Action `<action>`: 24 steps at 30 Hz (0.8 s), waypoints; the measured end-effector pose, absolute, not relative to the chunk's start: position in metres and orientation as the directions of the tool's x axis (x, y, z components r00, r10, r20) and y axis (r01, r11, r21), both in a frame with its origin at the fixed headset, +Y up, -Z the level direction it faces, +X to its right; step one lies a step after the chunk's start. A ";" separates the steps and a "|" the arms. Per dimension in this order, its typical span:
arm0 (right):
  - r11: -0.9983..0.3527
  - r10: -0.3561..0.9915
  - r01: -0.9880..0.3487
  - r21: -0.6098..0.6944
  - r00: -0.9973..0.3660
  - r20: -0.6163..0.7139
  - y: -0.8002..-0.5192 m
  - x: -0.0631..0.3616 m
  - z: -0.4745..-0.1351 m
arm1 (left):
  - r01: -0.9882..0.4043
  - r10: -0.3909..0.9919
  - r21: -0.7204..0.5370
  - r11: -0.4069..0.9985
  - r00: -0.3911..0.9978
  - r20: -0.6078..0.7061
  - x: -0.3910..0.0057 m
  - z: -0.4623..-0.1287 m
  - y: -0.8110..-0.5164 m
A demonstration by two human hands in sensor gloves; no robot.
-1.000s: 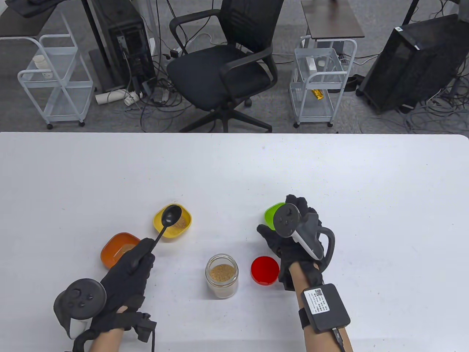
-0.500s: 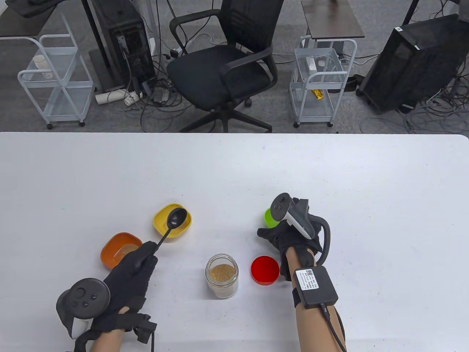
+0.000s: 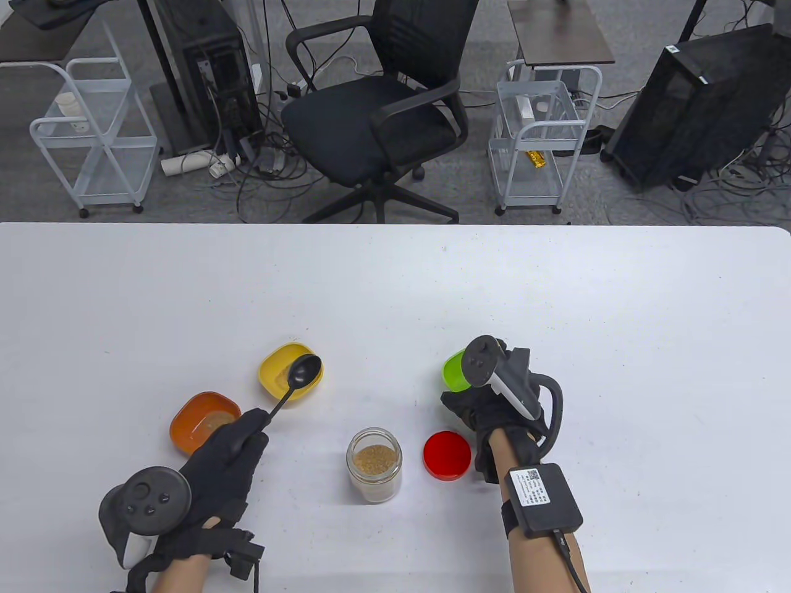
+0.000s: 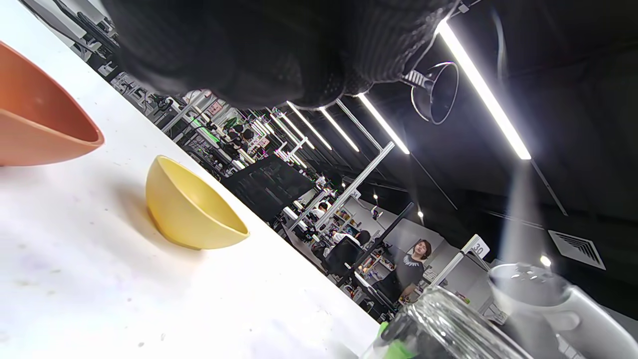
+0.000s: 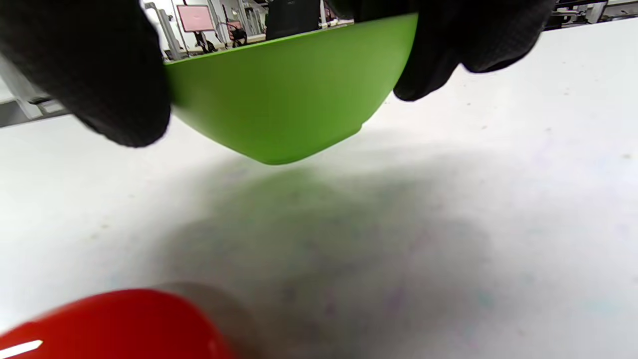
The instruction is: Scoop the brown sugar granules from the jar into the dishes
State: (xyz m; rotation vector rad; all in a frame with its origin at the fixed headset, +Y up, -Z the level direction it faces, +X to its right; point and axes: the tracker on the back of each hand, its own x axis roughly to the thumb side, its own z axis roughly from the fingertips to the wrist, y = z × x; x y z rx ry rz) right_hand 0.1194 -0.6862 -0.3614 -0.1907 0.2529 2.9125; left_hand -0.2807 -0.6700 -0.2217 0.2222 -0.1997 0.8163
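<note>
My left hand grips the handle of a black spoon; its bowl hovers over the right side of the yellow dish, which holds some brown sugar. The orange dish beside that hand also has sugar in it. The open glass jar of brown sugar stands at the near middle. My right hand holds the green dish by its rim. In the right wrist view the green dish sits pinched between gloved fingers and seems raised just off the table.
The red jar lid lies flat between the jar and my right wrist. In the left wrist view the yellow dish and the orange dish stand on the white table. A chair and carts stand beyond the far edge.
The spoon has drifted right across the yellow dish. My right hand has curled onto the green dish and drawn it slightly left and nearer.
</note>
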 end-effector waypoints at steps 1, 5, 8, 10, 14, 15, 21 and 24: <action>-0.963 0.203 -0.222 0.152 -0.970 -0.132 -0.681 0.118 -0.356 | -0.735 0.693 0.117 0.668 0.671 0.261 -0.281 -0.222 -0.670; -0.960 0.230 -0.241 0.141 -0.969 -0.089 -0.667 0.115 -0.338 | -0.731 0.689 0.108 0.673 0.674 0.267 -0.280 -0.222 -0.670; -0.957 0.252 -0.258 0.136 -0.966 -0.062 -0.658 0.114 -0.323 | -0.731 0.688 0.099 0.675 0.672 0.274 -0.279 -0.223 -0.670; -0.949 0.281 -0.285 0.132 -0.959 -0.047 -0.652 0.114 -0.313 | -0.730 0.686 0.093 0.677 0.672 0.279 -0.277 -0.224 -0.670; -0.940 0.316 -0.315 0.131 -0.949 -0.012 -0.642 0.113 -0.291 | -0.730 0.687 0.076 0.679 0.668 0.286 -0.275 -0.226 -0.670; -0.939 0.319 -0.317 0.132 -0.948 -0.003 -0.640 0.112 -0.286 | -0.730 0.687 0.073 0.679 0.668 0.287 -0.275 -0.227 -0.670; -0.925 0.371 -0.363 0.116 -0.927 0.052 -0.634 0.105 -0.251 | -0.707 0.662 0.070 0.704 0.688 0.297 -0.275 -0.226 -0.663; -0.922 0.380 -0.373 0.100 -0.923 0.062 -0.636 0.099 -0.238 | -0.722 0.676 0.078 0.688 0.676 0.292 -0.277 -0.226 -0.662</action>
